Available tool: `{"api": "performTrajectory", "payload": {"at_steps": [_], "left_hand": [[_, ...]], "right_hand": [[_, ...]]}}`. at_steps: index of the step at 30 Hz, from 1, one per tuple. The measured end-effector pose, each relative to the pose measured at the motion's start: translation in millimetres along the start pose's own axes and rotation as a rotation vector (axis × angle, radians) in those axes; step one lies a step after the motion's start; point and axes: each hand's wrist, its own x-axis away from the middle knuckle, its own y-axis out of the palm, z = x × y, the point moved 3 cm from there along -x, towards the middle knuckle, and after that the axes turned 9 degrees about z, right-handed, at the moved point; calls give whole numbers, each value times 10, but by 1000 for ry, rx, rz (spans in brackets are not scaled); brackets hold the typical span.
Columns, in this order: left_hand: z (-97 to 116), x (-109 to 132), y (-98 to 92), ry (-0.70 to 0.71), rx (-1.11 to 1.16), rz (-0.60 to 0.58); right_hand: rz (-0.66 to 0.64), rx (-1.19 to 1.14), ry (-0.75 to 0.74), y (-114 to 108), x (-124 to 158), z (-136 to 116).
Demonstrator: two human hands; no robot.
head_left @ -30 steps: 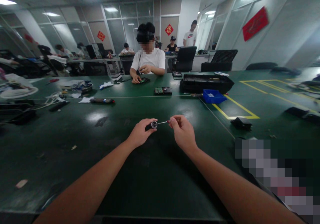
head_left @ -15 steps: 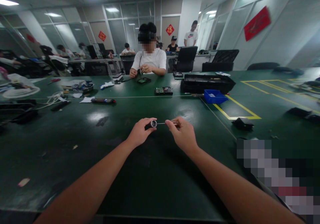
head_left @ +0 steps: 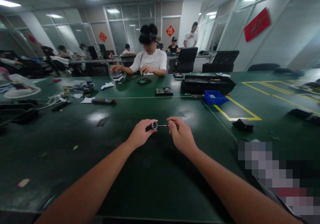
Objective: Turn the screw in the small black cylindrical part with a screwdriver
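My left hand (head_left: 139, 134) is closed around a short black cylinder with a silver-ringed open end (head_left: 154, 125) facing me. In my right hand (head_left: 183, 134), a slim screwdriver (head_left: 163, 125) is pinched between thumb and fingers. Its thin metal shaft points left, and a bit of red shows by the fingertips. The shaft's tip reaches the cylinder's side; whether it sits in a screw there is too small to tell. Most of the screwdriver's handle is hidden by my fingers. Both hands are above the green table (head_left: 140, 184).
Beyond my hands lie a hard drive (head_left: 164, 91), a blue bin (head_left: 215, 97) and a long black tray (head_left: 208, 84). A dark pen-shaped tool (head_left: 103, 101) and cables (head_left: 51, 99) lie to the left. A small black part (head_left: 243, 125) is on the right. A co-worker (head_left: 151, 60) sits opposite.
My right hand's fingers have shifted and risen on the screwdriver, and its red part now shows. The cylinder stays nearly in place. The co-worker's one hand has reached out toward the left of the picture.
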Motion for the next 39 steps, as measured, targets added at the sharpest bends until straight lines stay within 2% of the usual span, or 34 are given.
{"api": "performTrajectory", "payload": {"at_steps": [5, 8, 11, 15, 20, 24, 26, 28, 32, 39], "left_hand": [[9, 1, -5, -10, 0, -9], [39, 1, 5, -2, -4, -31], [76, 4, 13, -3, -6, -43], [104, 17, 34, -29, -7, -34], [130, 12, 27, -36, 32, 64], [167, -34, -3, 124, -106, 25], [146, -54, -9, 131, -196, -3], [109, -61, -1, 96, -230, -29], [75, -44, 26, 65, -224, -71], [106, -27, 56, 67, -207, -95]], "right_hand": [[-9, -40, -25, 13, 8, 31], [39, -81, 37, 10, 1, 81], [119, -212, 118, 7, -26, 142], [156, -368, 196, 38, -64, 208], [205, -693, 416, 99, -85, 304], [209, -840, 698, 143, -99, 408], [241, -810, 777, 139, -104, 458], [291, -720, 746, 112, -112, 486], [316, -564, 562, 57, -110, 463], [185, -356, 281, 22, -86, 279]]}}
